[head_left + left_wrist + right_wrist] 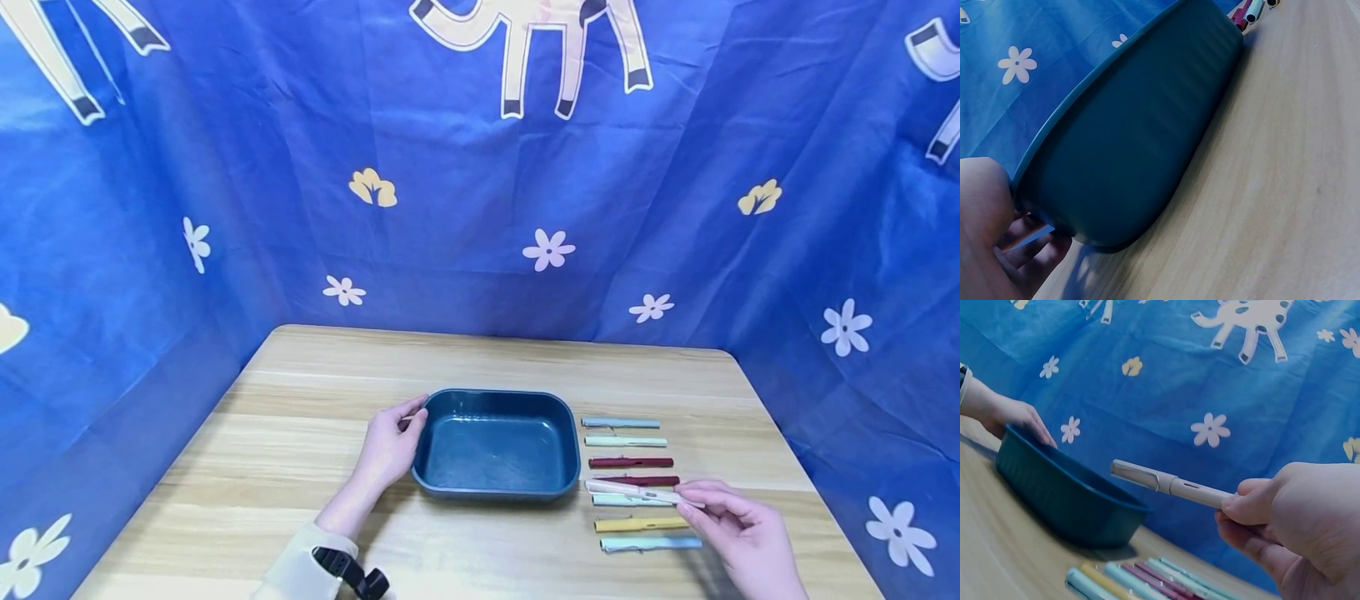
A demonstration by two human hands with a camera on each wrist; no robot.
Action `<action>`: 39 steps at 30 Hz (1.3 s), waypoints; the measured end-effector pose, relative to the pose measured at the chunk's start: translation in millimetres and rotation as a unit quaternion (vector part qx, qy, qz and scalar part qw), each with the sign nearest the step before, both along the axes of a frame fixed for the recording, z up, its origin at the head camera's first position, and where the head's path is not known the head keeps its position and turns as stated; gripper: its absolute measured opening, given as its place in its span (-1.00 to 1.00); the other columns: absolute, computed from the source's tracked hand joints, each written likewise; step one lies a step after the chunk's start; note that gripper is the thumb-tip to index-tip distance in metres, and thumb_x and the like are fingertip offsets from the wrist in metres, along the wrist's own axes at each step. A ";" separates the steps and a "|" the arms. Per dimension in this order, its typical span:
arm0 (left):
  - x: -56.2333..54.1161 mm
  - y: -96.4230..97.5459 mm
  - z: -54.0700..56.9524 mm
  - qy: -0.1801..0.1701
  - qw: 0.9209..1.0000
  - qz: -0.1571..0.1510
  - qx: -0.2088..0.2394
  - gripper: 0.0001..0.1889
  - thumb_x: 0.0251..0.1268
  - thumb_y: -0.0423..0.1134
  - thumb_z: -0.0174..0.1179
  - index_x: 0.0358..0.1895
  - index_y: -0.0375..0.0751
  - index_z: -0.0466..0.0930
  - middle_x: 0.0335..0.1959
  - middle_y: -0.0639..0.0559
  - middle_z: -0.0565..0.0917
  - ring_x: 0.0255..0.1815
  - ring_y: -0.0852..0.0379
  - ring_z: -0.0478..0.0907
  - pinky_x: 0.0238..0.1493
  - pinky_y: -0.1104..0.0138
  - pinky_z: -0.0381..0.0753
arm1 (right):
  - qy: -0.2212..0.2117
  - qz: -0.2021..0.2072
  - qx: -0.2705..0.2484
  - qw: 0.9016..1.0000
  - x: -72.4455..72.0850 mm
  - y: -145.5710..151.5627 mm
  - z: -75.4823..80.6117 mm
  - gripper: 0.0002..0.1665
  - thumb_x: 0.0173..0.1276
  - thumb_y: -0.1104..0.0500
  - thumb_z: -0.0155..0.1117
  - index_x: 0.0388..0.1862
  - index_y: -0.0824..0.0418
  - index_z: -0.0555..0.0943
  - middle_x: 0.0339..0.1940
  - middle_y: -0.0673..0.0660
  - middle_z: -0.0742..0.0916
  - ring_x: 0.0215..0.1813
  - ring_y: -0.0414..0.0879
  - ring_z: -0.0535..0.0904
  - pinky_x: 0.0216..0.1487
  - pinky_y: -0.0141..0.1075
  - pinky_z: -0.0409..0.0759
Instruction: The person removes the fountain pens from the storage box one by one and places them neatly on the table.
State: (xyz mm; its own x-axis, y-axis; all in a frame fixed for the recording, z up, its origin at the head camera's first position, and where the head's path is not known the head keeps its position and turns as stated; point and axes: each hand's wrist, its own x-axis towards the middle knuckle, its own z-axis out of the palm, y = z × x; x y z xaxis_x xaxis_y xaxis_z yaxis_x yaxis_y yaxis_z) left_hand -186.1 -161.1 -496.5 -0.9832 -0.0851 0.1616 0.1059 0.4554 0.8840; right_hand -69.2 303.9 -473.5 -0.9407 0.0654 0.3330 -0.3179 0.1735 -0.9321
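A dark teal rectangular plastic basin (pixel 495 454) stands on the wooden table. At its left end, my left hand (pixel 393 442) grips the rim and wall, with the fingertips partly hidden in the head view. My right hand (pixel 742 529) pinches a whitish capped pen (pixel 1166 482) by one end, its clipped cap pointing left toward the basin. The pen is held above a column of pens lying right of the basin: a blue pen (pixel 621 423), a pale green pen (pixel 626 442), two dark red ones (pixel 632 462), a yellow pen (pixel 641 524) and light blue ones (pixel 651 543).
The light wooden table (pixel 300 400) runs back to a blue curtain (pixel 450 225) printed with flowers and animals, which also hangs along both sides. A black strap (pixel 348 571) with a small device sits on the left wrist over a white sleeve (pixel 303 567).
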 end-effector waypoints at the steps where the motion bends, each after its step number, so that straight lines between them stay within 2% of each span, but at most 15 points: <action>1: 0.1 -0.3 -0.2 0.003 1.000 0.000 -0.002 -0.64 0.62 -0.33 0.15 0.35 -0.36 0.63 0.24 -0.29 0.69 0.14 -0.14 0.73 0.20 0.05 0.69 | 0.001 -0.001 -0.002 1.000 0.9 1.2 -2.5 -0.74 0.19 0.67 0.44 -0.12 0.58 0.75 -0.10 0.19 0.82 -0.01 -0.16 0.76 -0.06 -0.40 0.75; 9: -0.8 -0.5 -0.4 -0.004 1.000 -0.003 0.000 -0.63 0.64 -0.31 0.15 0.37 -0.34 0.62 0.27 -0.27 0.68 0.17 -0.13 0.72 0.23 0.05 0.67 | 0.027 0.041 -0.029 0.998 6.7 13.3 -21.4 -0.72 0.15 0.74 0.38 -0.14 0.62 0.72 -0.11 0.21 0.83 0.00 -0.15 0.77 -0.02 -0.39 0.74; 13: -1.1 -0.5 0.4 -0.002 1.000 -0.003 0.001 -0.63 0.64 -0.31 0.14 0.37 -0.34 0.62 0.28 -0.27 0.67 0.18 -0.13 0.71 0.24 0.05 0.67 | 0.053 0.089 -0.018 0.994 6.7 21.0 -28.6 -0.68 0.13 0.76 0.36 -0.14 0.61 0.72 -0.10 0.19 0.82 0.05 -0.16 0.76 -0.02 -0.38 0.74; 16: -0.9 0.0 0.5 -0.003 1.000 -0.003 0.002 -0.63 0.63 -0.31 0.15 0.36 -0.33 0.62 0.27 -0.27 0.67 0.17 -0.13 0.72 0.24 0.06 0.67 | 0.071 0.140 -0.028 0.987 7.8 26.3 -35.7 -0.64 0.11 0.81 0.30 -0.13 0.63 0.70 -0.08 0.22 0.82 0.05 -0.15 0.76 -0.02 -0.36 0.74; 18: -0.8 0.1 -0.1 -0.003 1.000 -0.003 0.002 -0.63 0.63 -0.32 0.15 0.36 -0.34 0.63 0.27 -0.26 0.67 0.17 -0.12 0.72 0.24 0.07 0.67 | 0.074 0.157 -0.029 0.984 9.9 28.3 -40.5 -0.62 0.09 0.83 0.29 -0.13 0.62 0.71 -0.08 0.22 0.82 0.03 -0.16 0.76 -0.03 -0.37 0.74; 24: 0.2 0.2 -0.6 0.002 1.000 -0.001 -0.003 -0.64 0.63 -0.32 0.15 0.35 -0.35 0.63 0.26 -0.29 0.67 0.16 -0.15 0.72 0.21 0.04 0.68 | 0.026 0.133 -0.029 0.990 18.0 31.3 -51.7 -0.68 0.10 0.75 0.38 -0.15 0.59 0.74 -0.12 0.17 0.83 -0.03 -0.19 0.78 -0.08 -0.37 0.76; 26: -0.2 0.1 -0.3 0.000 1.000 -0.003 -0.002 -0.64 0.63 -0.32 0.15 0.35 -0.34 0.63 0.28 -0.29 0.66 0.17 -0.16 0.72 0.22 0.04 0.68 | 0.012 0.135 -0.046 0.990 19.5 32.4 -54.4 -0.70 0.12 0.74 0.37 -0.15 0.61 0.73 -0.12 0.17 0.83 -0.01 -0.18 0.78 -0.06 -0.36 0.75; 33: -0.7 0.0 0.6 0.001 1.000 -0.005 -0.003 -0.63 0.63 -0.32 0.14 0.36 -0.36 0.62 0.28 -0.29 0.66 0.19 -0.16 0.70 0.24 0.04 0.67 | 0.017 0.173 -0.057 0.983 20.3 39.0 -63.2 -0.70 0.15 0.74 0.34 -0.12 0.64 0.70 -0.09 0.22 0.82 0.02 -0.16 0.77 -0.04 -0.36 0.75; 39: 0.0 0.7 1.5 0.013 1.000 -0.005 -0.002 -0.65 0.62 -0.35 0.15 0.33 -0.39 0.63 0.25 -0.31 0.68 0.15 -0.18 0.72 0.20 0.03 0.69 | -0.003 0.166 -0.045 0.985 22.4 41.2 -64.7 -0.71 0.16 0.73 0.35 -0.12 0.63 0.71 -0.08 0.19 0.82 -0.01 -0.16 0.77 -0.06 -0.36 0.75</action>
